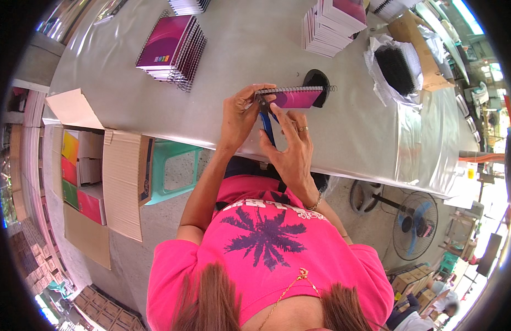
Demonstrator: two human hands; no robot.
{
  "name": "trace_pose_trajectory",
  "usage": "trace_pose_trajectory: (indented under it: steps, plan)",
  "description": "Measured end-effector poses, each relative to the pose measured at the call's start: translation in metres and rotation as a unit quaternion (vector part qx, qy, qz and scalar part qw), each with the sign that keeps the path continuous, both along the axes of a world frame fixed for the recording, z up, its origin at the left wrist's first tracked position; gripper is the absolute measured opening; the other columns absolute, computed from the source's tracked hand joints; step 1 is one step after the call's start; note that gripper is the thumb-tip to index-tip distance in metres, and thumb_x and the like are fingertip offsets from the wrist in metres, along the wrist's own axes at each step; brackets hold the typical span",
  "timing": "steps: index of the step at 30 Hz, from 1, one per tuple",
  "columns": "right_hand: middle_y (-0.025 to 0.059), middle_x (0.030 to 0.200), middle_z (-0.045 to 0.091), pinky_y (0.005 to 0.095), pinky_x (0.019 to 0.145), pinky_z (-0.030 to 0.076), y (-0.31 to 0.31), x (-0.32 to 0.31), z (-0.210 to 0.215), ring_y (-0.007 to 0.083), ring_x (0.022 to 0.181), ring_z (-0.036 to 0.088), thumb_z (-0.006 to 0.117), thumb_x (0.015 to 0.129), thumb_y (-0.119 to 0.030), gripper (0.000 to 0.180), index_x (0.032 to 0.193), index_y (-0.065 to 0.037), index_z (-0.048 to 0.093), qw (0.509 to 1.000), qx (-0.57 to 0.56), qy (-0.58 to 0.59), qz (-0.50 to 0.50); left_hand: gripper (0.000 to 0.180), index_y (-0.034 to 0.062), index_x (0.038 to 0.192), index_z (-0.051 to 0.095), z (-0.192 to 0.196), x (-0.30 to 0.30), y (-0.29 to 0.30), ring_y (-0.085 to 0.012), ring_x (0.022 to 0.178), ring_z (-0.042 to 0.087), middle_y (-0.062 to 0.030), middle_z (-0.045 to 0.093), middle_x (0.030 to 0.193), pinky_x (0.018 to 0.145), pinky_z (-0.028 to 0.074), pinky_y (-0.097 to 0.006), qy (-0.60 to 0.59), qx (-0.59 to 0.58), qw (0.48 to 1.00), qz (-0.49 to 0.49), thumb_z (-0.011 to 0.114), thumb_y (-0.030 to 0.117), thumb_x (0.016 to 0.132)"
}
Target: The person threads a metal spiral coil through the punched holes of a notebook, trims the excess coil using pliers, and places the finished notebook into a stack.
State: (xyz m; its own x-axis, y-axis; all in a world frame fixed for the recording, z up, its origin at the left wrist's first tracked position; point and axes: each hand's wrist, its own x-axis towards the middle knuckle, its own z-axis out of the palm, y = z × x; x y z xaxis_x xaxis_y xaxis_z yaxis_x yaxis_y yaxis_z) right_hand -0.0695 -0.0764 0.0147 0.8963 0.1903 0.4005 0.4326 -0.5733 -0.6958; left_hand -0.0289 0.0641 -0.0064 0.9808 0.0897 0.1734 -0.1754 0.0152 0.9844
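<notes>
A purple spiral notebook (pixel 302 99) is held upright on edge above the grey table (pixel 239 66), its dark wire coil running along the top. My left hand (pixel 237 118) grips the notebook's left end, fingers closed around it. With my right hand (pixel 291 140) I hold blue-handled pliers (pixel 267 128), their jaws against the coil's left end. The right index finger reaches up against the cover. At the notebook's right end, a loose tail of coil sticks out. A round black dish (pixel 323 98) lies just behind that end, partly hidden by the notebook.
A stack of purple spiral notebooks (pixel 166 44) stands far left. Notebooks without coils (pixel 324 36) are piled far right, beside black coils (pixel 396 69) in white paper. An open carton (pixel 123 185) of books and a green stool (pixel 170 187) are left; a fan (pixel 415 223) stands right.
</notes>
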Motion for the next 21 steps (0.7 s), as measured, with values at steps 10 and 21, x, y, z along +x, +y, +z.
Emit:
trace_pose_trajectory:
  steps: [10, 21]
  plan:
    - [0.0126, 0.103, 0.057, 0.0351, 0.085, 0.051, -0.03, 0.009, 0.035, 0.0218, 0.094, 0.061, 0.054, 0.099, -0.026, 0.037, 0.127, -0.004, 0.044, 0.765, 0.374, 0.464, 0.245, 0.031, 0.0022, 0.119, 0.066, 0.018, -0.014, -0.008, -0.0171, 0.094, 0.07, -0.0117, 0.07, 0.108, 0.077, 0.055, -0.028, -0.028, 0.057, 0.996, 0.056, 0.053, -0.005, 0.092]
    - [0.0106, 0.127, 0.053, 0.0485, 0.104, 0.035, -0.176, 0.072, -0.032, 0.0319, 0.12, 0.048, 0.065, 0.088, -0.021, 0.041, 0.128, -0.017, 0.057, 0.945, -0.21, 0.067, -0.242, 0.03, 0.008, 0.122, 0.066, 0.149, 0.029, 0.124, -0.0107, 0.086, 0.06, -0.0039, 0.068, 0.107, 0.077, 0.05, -0.025, -0.121, 0.211, 0.951, 0.193, 0.049, 0.01, 0.098]
